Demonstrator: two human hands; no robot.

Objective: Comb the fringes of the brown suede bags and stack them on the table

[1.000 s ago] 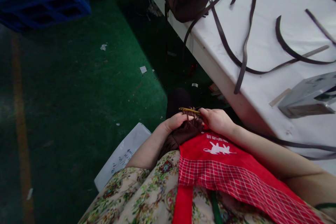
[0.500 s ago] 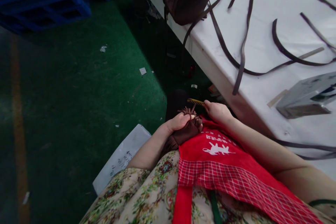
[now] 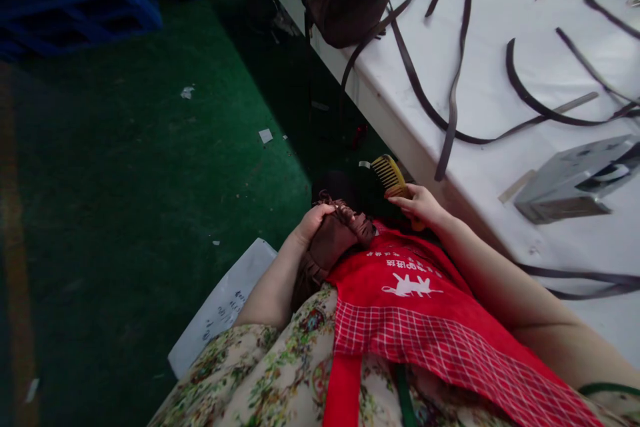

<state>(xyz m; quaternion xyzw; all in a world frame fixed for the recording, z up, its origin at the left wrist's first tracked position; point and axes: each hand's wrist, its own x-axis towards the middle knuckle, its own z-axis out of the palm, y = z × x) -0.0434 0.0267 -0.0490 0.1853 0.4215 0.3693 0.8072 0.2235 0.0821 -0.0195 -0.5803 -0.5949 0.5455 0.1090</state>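
Observation:
My left hand is closed on the edge of a brown fringed piece that lies over my lap. Its thin brown strips curl up around my thumb, and its lower part is partly hidden by my forearm and the red apron. My right hand grips a yellow comb by its handle. The comb's wide teeth point up and to the left, apart from the fringe.
A white table runs along the right, bearing a dark brown bag, several long dark straps and a metal holder. Blue pallets stand at the far left. A white sheet with writing lies low beside me.
My right hand has drawn the comb away from the fringe and turned it so its teeth show. My left hand has shifted left along the brown piece, still holding it.

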